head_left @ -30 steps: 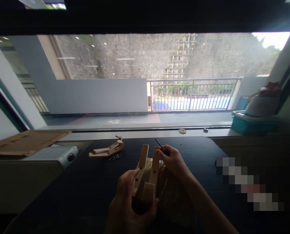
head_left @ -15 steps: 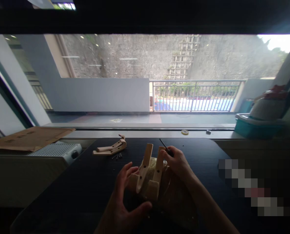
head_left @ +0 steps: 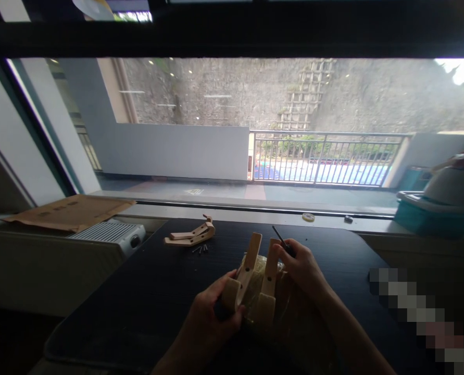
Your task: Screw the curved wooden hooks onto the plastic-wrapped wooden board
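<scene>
Two curved wooden pieces with drilled holes, the left one (head_left: 254,251) and the right one (head_left: 270,272), slant upward over a crumpled clear plastic wrap (head_left: 294,317) on the table. My left hand (head_left: 212,312) is closed around the lower, curved end of the left piece, thumb in front and fingers behind. In my right hand (head_left: 302,263) is a thin dark screwdriver (head_left: 280,237), its shaft pointing up and left. The fingertips of that hand touch the upper part of the right wooden piece. What lies under the wrap is hidden.
More curved wooden pieces (head_left: 190,237) lie at the back left of the dark table (head_left: 138,302), beside several screws (head_left: 201,249). A tape roll (head_left: 308,217) sits on the windowsill. Brown cardboard (head_left: 71,213) rests on a radiator (head_left: 110,234) at left; a teal bin (head_left: 419,211) stands at right.
My left hand has closed from an open, spread pose onto the left wooden piece. My right hand keeps the screwdriver by the right piece. The whole view has shifted slightly.
</scene>
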`<action>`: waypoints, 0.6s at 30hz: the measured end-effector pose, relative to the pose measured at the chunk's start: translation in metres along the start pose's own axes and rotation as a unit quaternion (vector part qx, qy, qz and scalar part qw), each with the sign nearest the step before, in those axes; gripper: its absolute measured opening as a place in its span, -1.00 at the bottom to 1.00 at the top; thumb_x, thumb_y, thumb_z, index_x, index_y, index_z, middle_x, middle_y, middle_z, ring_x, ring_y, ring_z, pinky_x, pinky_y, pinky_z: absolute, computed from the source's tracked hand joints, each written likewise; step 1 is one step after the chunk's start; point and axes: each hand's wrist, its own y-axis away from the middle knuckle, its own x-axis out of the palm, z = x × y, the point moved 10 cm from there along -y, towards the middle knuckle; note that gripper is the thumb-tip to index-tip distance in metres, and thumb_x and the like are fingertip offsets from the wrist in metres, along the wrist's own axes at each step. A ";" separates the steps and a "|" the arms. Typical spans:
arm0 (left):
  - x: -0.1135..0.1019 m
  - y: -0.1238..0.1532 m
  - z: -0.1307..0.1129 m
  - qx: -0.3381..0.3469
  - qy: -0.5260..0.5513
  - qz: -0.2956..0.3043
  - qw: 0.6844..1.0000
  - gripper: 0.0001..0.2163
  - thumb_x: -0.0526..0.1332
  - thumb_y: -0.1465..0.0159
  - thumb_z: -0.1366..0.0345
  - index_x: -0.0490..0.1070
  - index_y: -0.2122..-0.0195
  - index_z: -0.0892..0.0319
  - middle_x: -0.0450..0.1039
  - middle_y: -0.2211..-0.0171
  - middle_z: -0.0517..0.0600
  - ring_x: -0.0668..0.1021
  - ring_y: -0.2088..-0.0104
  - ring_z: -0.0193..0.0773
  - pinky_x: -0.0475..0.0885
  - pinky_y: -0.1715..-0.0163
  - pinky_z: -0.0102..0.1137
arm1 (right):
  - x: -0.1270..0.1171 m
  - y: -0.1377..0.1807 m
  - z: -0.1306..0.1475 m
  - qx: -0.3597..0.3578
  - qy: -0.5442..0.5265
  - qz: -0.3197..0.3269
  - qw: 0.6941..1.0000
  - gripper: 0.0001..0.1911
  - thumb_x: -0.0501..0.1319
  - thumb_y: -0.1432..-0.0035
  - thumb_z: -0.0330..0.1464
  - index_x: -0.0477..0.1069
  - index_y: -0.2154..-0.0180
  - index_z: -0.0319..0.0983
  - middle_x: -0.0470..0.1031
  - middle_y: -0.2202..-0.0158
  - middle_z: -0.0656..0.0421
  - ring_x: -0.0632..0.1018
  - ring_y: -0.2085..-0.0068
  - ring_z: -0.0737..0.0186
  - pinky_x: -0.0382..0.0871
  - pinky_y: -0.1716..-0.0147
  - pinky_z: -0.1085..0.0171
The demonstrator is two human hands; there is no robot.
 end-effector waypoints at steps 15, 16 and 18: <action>-0.026 0.041 -0.052 0.187 -0.199 -0.211 0.939 -0.37 0.26 -0.06 0.25 0.05 -0.15 0.07 0.05 -0.23 0.13 0.14 -0.23 0.07 0.15 -0.14 0.03 | -0.007 0.004 0.007 -0.008 0.045 -0.037 0.998 -0.64 0.07 -0.07 -0.09 0.42 0.30 -0.21 0.46 0.44 0.17 0.45 0.40 0.20 0.25 0.43 0.29; -0.020 0.045 -0.068 0.228 -0.230 -0.211 0.922 -0.36 0.27 -0.04 0.25 0.06 -0.15 0.07 0.04 -0.23 0.13 0.12 -0.23 0.08 0.08 -0.15 0.06 | -0.008 0.005 0.008 -0.009 0.046 -0.040 0.998 -0.64 0.07 -0.07 -0.09 0.42 0.31 -0.21 0.46 0.44 0.17 0.45 0.39 0.20 0.25 0.43 0.29; -0.003 0.046 -0.089 0.274 -0.278 -0.191 0.901 -0.39 0.26 -0.05 0.25 0.09 -0.13 0.06 0.09 -0.21 0.12 0.10 -0.24 0.08 -0.06 -0.18 0.10 | -0.006 0.005 0.007 -0.008 0.046 -0.043 0.998 -0.64 0.07 -0.07 -0.08 0.42 0.31 -0.22 0.46 0.45 0.17 0.45 0.40 0.20 0.25 0.43 0.29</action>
